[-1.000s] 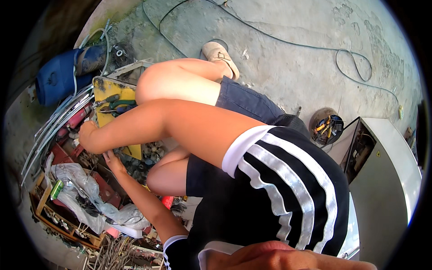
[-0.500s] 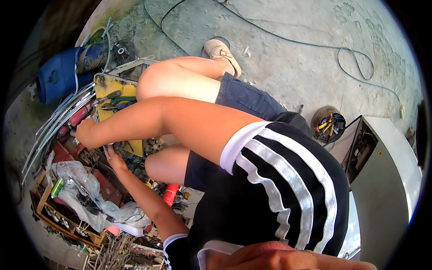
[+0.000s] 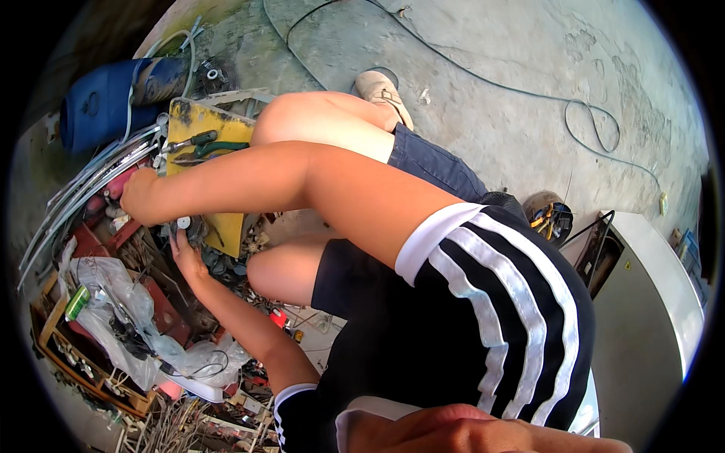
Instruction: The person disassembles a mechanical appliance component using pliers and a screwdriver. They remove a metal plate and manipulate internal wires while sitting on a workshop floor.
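Observation:
My right hand (image 3: pixel 139 198) is at the far left, its fingers curled and mostly hidden behind its own back. Beside it lie a pink-red rounded object (image 3: pixel 121 181) and small pale pieces. Below it, my left hand (image 3: pixel 187 255) points upward, with thumb and fingertips against a dark part with a round silver end (image 3: pixel 183 223); how far the fingers wrap round it is hard to see. Screwdriver (image 3: pixel 192 141) and green-handled pliers (image 3: pixel 215 149) rest on a yellow, stained board (image 3: pixel 185 117) just beyond my right forearm.
Metal strips (image 3: pixel 72 200) curve along the left, below a blue barrel (image 3: pixel 94 113). Clear plastic bags (image 3: pixel 113 317) and a green can (image 3: pixel 77 302) lie on the scrap. At right are a tool bucket (image 3: pixel 559 223) and a pale cabinet (image 3: pixel 649 287). A cable (image 3: pixel 483 68) crosses the concrete floor.
My right hand and forearm have shifted slightly upward in view, uncovering the round silver end by my left fingertips. The whole view has also shifted a little.

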A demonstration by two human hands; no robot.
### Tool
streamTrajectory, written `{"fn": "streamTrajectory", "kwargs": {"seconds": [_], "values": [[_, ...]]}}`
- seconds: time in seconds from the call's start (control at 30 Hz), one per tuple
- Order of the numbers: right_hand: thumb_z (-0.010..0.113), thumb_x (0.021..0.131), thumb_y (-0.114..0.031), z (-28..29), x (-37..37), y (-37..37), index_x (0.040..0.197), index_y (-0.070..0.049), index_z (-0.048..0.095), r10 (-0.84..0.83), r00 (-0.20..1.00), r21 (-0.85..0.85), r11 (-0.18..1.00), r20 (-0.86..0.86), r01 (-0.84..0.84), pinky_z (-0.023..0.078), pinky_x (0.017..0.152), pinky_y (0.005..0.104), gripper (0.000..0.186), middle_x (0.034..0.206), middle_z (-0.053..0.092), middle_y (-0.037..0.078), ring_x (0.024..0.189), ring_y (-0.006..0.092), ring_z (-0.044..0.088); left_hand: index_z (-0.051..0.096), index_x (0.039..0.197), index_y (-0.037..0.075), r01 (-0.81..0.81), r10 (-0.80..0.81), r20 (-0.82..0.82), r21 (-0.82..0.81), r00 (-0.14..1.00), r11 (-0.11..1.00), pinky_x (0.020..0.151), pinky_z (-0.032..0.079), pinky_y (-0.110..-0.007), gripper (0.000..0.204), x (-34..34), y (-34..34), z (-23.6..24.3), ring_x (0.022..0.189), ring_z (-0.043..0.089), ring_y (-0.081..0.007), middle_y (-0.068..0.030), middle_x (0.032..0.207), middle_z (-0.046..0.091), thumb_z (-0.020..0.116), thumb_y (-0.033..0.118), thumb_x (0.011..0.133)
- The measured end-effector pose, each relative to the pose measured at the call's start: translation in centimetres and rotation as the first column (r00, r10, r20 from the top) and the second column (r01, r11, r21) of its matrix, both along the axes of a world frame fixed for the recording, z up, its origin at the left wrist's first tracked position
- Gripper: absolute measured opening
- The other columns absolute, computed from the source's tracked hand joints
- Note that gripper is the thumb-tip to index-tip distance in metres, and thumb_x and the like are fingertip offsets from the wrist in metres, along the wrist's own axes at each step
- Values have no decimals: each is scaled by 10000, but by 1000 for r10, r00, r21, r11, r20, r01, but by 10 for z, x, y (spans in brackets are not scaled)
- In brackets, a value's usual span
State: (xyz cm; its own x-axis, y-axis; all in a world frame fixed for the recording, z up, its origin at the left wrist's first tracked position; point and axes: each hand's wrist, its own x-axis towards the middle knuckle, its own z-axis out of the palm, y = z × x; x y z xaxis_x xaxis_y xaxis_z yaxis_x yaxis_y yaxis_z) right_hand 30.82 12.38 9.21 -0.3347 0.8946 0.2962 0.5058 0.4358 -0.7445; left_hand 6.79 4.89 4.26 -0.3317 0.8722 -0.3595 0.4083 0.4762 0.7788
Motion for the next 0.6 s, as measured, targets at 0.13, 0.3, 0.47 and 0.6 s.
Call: {"fn": "streamTrajectory", "kwargs": {"seconds": [0.13, 0.3, 0.47, 0.6], "values": [[769, 725, -264, 2, -11, 16, 1114, -162, 723, 43, 996, -163, 986, 72, -31, 535, 824, 377, 405, 1164, 686, 46, 1079, 237, 654, 474, 1409, 149, -7, 8, -27, 32, 1000, 999, 879, 417, -387, 599, 6, -1, 1, 1131, 549, -181, -16, 1287, 577, 682, 334, 880], [738, 744, -233, 6, 8, 1, 1028, -144, 754, 82, 989, -185, 981, 123, -58, 541, 768, 395, 298, 1081, 714, 68, 1067, 253, 656, 498, 1381, 152, -32, 32, -34, -1, 999, 999, 915, 401, -440, 526, 8, -5, 2, 1180, 521, -190, -17, 1295, 572, 650, 334, 911], [741, 761, -269, 0, -12, 14, 1068, -136, 739, -21, 990, -66, 997, 142, 30, 537, 771, 393, 335, 1108, 705, 86, 1084, 258, 647, 432, 1449, 113, -31, 32, -58, 20, 998, 999, 878, 410, -365, 668, 12, -4, 1, 1104, 557, -176, -39, 1296, 569, 693, 303, 864], [780, 746, -362, -3, 18, 4, 1088, -86, 722, 96, 994, -188, 977, -48, -103, 533, 823, 412, 444, 1092, 700, 135, 1069, 312, 648, 411, 1453, 37, 29, -27, -46, 59, 999, 998, 881, 431, -312, 680, 11, -4, -1, 1089, 566, -168, -77, 1277, 580, 684, 261, 872]]}}
